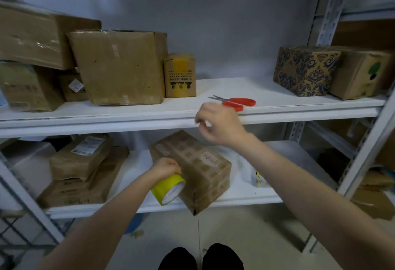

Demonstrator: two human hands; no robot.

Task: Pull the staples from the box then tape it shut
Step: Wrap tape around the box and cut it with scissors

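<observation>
On the lower shelf point(245, 193), the brown cardboard box point(192, 163) lies askew with its near corner poking past the shelf's front edge, and the left hand point(165, 167) grips a roll of yellow tape point(164, 187) held against the box's left side. Above the box, the right hand point(218, 124) hangs before the upper shelf point(128, 116) with fingers curled, too blurred for me to tell whether it pinches anything. Red-handled scissors point(237, 101) lie on that upper shelf, above the box and just behind the right hand.
</observation>
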